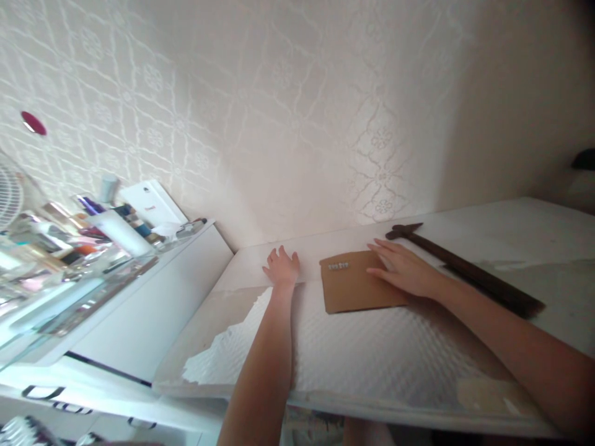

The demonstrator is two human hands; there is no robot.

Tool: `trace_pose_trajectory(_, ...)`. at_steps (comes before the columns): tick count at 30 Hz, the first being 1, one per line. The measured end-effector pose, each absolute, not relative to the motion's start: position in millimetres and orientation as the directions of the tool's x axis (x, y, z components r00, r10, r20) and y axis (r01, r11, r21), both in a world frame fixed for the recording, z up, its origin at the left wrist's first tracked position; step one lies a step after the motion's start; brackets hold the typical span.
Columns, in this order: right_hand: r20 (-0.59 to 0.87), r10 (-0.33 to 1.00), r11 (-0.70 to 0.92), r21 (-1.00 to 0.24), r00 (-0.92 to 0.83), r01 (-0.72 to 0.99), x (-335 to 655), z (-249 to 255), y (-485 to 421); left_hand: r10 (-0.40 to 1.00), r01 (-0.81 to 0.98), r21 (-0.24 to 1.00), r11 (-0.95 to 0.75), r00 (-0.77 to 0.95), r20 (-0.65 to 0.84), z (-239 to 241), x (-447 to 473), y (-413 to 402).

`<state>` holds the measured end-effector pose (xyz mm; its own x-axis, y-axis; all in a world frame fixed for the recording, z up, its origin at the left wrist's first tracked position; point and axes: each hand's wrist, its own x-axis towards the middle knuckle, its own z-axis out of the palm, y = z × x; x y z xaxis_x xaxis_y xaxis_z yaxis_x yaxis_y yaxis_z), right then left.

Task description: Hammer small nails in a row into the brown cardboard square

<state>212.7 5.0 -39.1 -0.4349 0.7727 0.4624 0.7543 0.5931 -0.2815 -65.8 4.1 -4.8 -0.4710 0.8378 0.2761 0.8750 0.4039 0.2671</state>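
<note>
A brown piece of cardboard point(351, 288) lies flat on the white, partly peeled tabletop point(325, 359). Near its upper left edge sits a short row of small silvery pieces point(338, 266), too small to name. My right hand point(402, 266) rests on the cardboard's right side, thumb and fingers apart. Just beyond that hand lies a hammer point(469, 266) with a dark handle, its head toward the wall. My left hand point(281, 266) is on the tabletop left of the cardboard, fingers spread, holding nothing.
To the left stands a white cabinet point(181, 297) with a glass top crowded with bottles, tubes and a white box point(153, 204). Drawers with dark handles point(43, 392) are below. A patterned wall point(288, 124) rises behind the table. Part of a fan point(9, 192) shows at far left.
</note>
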Motion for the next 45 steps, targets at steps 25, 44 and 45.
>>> trace_pose_trajectory(25, 0.315, 0.781, 0.622, -0.318, -0.539, 0.716, 206, -37, -4, 0.841, 0.864, 0.18, 0.47, -0.5, 0.206, 1, -83, 5)
trace_pose_trajectory(44, 0.254, 0.798, 0.602, -0.302, -0.547, 0.739, 203, -31, -5, 0.873, 0.777, 0.629, -0.036, -0.282, 0.398, 9, -50, 11)
trace_pose_trajectory(45, 0.251, 0.798, 0.603, -0.297, -0.548, 0.741, 203, -31, -5, 0.885, 0.732, 0.671, -0.121, -0.226, 0.406, 8, -42, 11)
